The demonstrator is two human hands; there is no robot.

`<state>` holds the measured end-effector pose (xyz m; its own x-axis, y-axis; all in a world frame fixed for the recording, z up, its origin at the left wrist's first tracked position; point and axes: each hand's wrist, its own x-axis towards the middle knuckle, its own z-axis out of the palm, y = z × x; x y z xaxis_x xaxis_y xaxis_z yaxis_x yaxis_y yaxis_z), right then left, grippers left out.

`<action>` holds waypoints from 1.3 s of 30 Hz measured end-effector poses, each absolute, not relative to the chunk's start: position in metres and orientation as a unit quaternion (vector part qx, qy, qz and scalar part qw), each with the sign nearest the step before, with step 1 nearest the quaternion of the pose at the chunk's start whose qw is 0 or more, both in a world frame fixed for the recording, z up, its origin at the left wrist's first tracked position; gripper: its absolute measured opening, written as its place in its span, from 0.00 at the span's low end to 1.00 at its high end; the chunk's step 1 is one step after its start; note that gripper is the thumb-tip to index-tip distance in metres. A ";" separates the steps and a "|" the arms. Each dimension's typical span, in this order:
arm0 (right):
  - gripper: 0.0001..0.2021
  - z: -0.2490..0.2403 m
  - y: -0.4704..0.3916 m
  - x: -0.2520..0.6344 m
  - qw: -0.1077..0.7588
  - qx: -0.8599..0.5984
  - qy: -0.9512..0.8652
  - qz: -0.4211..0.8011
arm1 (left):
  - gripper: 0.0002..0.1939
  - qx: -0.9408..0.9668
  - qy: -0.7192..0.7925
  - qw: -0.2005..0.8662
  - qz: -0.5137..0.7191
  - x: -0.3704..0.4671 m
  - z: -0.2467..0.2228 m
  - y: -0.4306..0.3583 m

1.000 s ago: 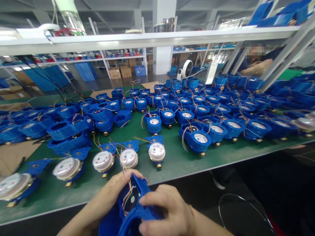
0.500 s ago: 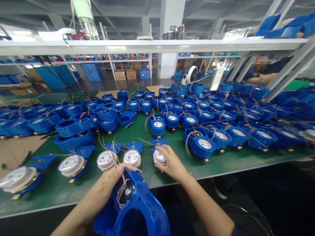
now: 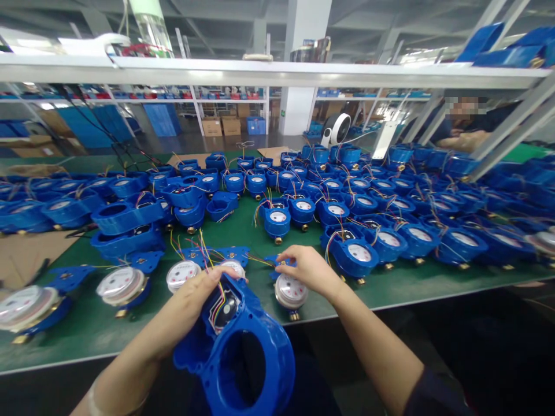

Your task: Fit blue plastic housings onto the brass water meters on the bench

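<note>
Currently left hand (image 3: 195,300) grips the blue housing (image 3: 236,352) low at the bench edge, thumb beside its wires (image 3: 219,300). Right hand (image 3: 306,268) pinches the meter core (image 3: 291,292) on the green mat (image 3: 390,283). Housing looks rigid and light; the brass-bodied core probably heavy, glass dial fragile: take it by the body, not the wires.

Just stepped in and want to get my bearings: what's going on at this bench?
A person is handling water meter parts at a green bench. Their left hand holds a blue housing with coloured wires inside, just off the bench's near edge. Their right hand grips an uncovered meter standing at the bench's front. Similar bare meters stand alongside; rows of blue-cased meters fill the bench behind.
</note>
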<state>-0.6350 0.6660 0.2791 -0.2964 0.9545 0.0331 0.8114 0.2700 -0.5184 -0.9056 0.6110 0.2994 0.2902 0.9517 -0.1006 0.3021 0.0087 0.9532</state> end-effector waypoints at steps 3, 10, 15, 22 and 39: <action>0.06 0.279 0.698 -0.656 0.079 -0.572 -0.781 0.235 | 0.29 0.599 0.516 0.519 0.324 -0.908 0.301 0.612; 0.09 0.258 0.725 -0.667 0.083 -0.563 -0.748 0.342 | 0.27 0.610 0.515 0.488 0.354 -0.919 0.304 0.614; 0.07 0.249 0.718 -0.657 0.204 -0.521 -0.677 0.477 | 0.25 0.595 0.494 0.504 0.384 -0.918 0.304 0.629; 0.18 0.245 0.690 -0.640 0.335 -0.452 -0.651 0.509 | 0.25 0.590 0.419 0.532 0.440 -0.894 0.300 0.685; 0.16 0.235 0.670 -0.636 0.493 -0.424 -0.649 0.394 | 0.26 0.598 0.364 0.578 0.420 -0.848 0.276 0.748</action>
<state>-0.6365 0.6699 0.2353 -0.1544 0.9394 0.3061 0.1616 0.3297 -0.9302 -0.8482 0.7485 0.2763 0.3819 0.9205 0.0820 -0.0505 -0.0678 0.9964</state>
